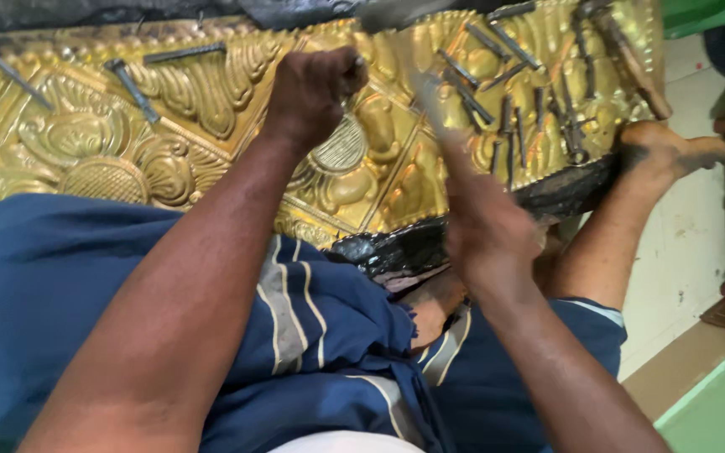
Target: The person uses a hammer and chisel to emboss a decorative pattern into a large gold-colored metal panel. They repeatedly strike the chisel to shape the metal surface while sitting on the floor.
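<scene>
A large embossed golden metal sheet (169, 126) lies before me on a black pitch bed (396, 247). My left hand (312, 88) is closed on a small metal punch whose tip rests on the sheet near its middle. My right hand (484, 231) grips the handle of a hammer (430, 92), which is blurred with motion and points up toward the punch. My lap is covered by a blue striped cloth (312, 335).
Several dark metal punches (505, 109) lie scattered on the sheet's right part, others (132, 84) on the upper left. My bare right foot (673, 155) rests beside the sheet's right edge. A pale floor (690, 252) and green board (715, 403) lie to the right.
</scene>
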